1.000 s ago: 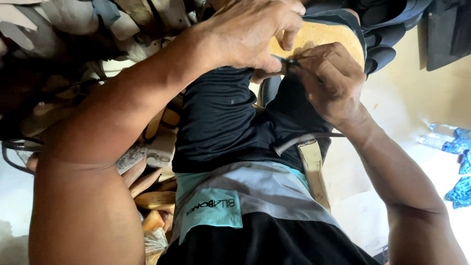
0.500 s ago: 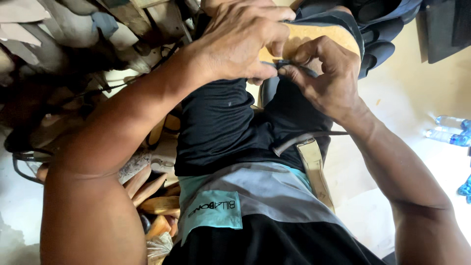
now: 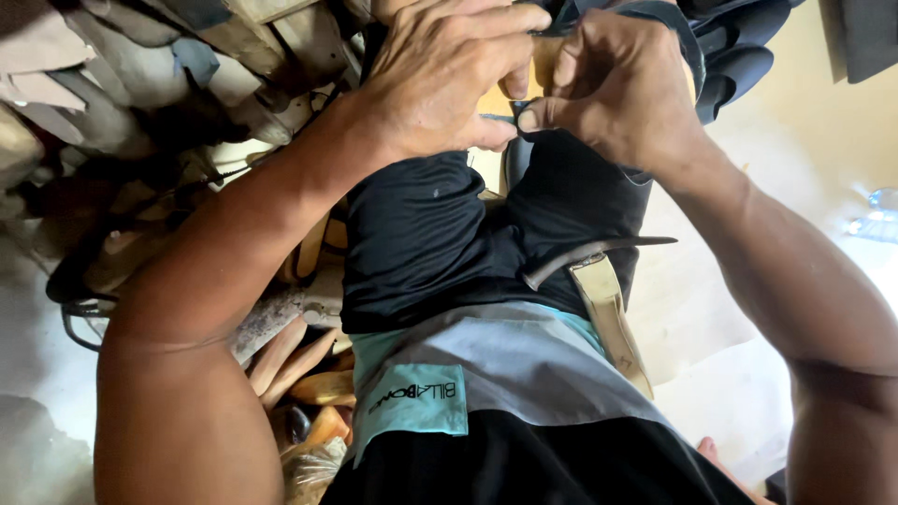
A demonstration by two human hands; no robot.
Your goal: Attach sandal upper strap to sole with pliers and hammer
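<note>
A big heap of cut leather and fabric scraps (image 3: 140,84) fills the upper left, in brown, grey and tan. Lower down by the person's left leg lie some smooth wooden shoe forms (image 3: 290,355). Dark shoe soles (image 3: 739,56) are stacked at the top right. A plastic water bottle (image 3: 875,215) lies on the pale floor (image 3: 711,309) at the far right edge.

The person sits with black shorts (image 3: 440,243) over the knees, with a grey and teal band lower down. A tan strap with a dark curved metal tool (image 3: 599,252) lies across the right leg.

Both arms reach forward from the bottom corners and meet at the top middle. The left arm is bent and its wrist turns inward. The right arm comes in from the right side, with the back of the hand facing up.

The left hand (image 3: 449,84) is curled, with its fingers bent down and closed over the tan shoe sole piece (image 3: 524,79), which sits above the knees between both hands. The left hand hides most of it. The right hand (image 3: 617,89) is closed tight, thumb and first finger pinching a thin dark strip (image 3: 500,119) at the edge of that sole piece. The two hands touch each other at the fingertips
</note>
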